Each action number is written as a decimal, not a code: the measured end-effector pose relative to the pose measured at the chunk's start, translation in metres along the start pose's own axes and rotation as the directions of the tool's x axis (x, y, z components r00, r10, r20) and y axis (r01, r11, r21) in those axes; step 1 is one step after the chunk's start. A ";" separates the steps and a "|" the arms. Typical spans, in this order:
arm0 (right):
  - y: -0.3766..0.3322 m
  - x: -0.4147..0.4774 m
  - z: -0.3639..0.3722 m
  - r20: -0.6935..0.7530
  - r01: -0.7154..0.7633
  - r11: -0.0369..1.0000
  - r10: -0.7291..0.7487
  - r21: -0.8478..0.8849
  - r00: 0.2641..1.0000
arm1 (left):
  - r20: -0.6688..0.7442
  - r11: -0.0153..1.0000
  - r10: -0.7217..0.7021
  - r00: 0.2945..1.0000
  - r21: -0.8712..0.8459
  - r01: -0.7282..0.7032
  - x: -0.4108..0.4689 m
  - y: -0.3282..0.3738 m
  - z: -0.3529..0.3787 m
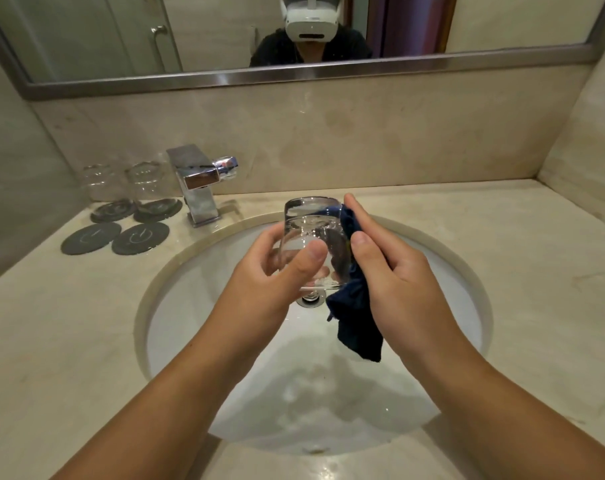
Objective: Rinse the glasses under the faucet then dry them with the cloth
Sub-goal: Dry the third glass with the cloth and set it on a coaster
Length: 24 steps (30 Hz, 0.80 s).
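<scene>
Head view is showing a person standing at a stone surface (pixel 467 220) with both forearms reaching out over the sink (pixel 197 282). The left hand (pixel 270 268) is gripping a clear glass (pixel 308 223), thumb across the near side and fingers curling round the far side, holding it upright above the drain. The right hand (pixel 398 271) is pressing a dark blue cloth (pixel 358 327) against the right wall of that glass, thumb and fingers closing on the fabric while its loose end is hanging down toward the basin.

No water appears to be running from the faucet (pixel 200 181), which is standing at the back edge of the surface, left of the sink. So the rinse of this glass is looking finished and the drying is under way.

Toward the back left corner, two more glasses (pixel 98 181) (pixel 143 180) are sitting on dark coasters. Just in front of them two other coasters (pixel 90 238) (pixel 140 239) are lying bare. Whether the standing pair is already dried cannot be told, so the bare coasters are probably waiting for this glass and perhaps another.
</scene>
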State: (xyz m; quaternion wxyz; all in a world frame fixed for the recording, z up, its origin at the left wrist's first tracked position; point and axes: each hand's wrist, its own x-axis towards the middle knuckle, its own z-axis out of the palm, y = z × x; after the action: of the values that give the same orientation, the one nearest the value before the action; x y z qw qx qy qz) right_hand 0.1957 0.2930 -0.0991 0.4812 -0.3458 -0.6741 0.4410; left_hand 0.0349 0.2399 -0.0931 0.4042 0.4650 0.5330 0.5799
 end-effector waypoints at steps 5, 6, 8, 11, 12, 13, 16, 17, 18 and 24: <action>-0.007 -0.004 -0.004 -0.023 0.040 0.999 -0.040 0.029 0.999 | 0.041 0.997 -0.033 0.999 0.069 0.030 0.001 0.001 0.004; -0.008 -0.005 -0.003 -0.032 0.052 0.999 -0.051 0.017 0.998 | 0.033 0.996 -0.029 0.999 0.080 0.026 0.001 0.001 0.004; -0.007 -0.006 -0.003 -0.040 0.052 0.999 -0.052 0.007 0.998 | 0.011 0.995 -0.015 1.000 0.100 0.013 0.000 0.001 0.005; -0.008 -0.006 -0.002 -0.033 0.046 0.999 -0.045 0.018 0.998 | -0.019 0.994 0.005 1.000 0.105 -0.003 0.000 0.002 0.003; -0.009 -0.007 -0.001 -0.030 0.044 0.999 -0.044 0.019 0.999 | -0.025 0.996 0.013 1.000 0.093 -0.011 0.000 0.001 0.001; -0.009 -0.006 -0.001 -0.030 0.041 0.999 -0.041 0.023 0.999 | -0.024 0.997 0.020 0.999 0.073 -0.018 0.000 0.000 0.000; -0.007 -0.004 -0.001 -0.034 0.022 0.999 -0.020 0.046 0.999 | -0.004 1.000 0.002 1.000 0.009 -0.002 -0.001 -0.002 -0.003; -0.006 -0.002 -0.002 -0.034 0.015 0.999 -0.013 0.051 0.999 | 0.010 1.000 -0.017 1.000 -0.006 0.017 0.000 -0.003 -0.005; -0.005 -0.001 -0.002 -0.033 -0.005 0.998 0.007 0.070 0.999 | 0.030 0.999 -0.041 0.999 -0.019 0.042 0.000 -0.003 -0.005; 0.000 0.002 -0.006 -0.065 -0.054 0.991 0.062 0.126 0.996 | 0.061 0.992 -0.056 0.997 0.118 0.049 0.002 0.000 -0.004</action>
State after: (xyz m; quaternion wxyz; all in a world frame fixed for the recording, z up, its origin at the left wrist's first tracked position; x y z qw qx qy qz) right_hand 0.2011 0.2962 -0.0973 0.5115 -0.3497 -0.6183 0.4835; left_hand 0.0302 0.2412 -0.0924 0.4085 0.4919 0.5647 0.5218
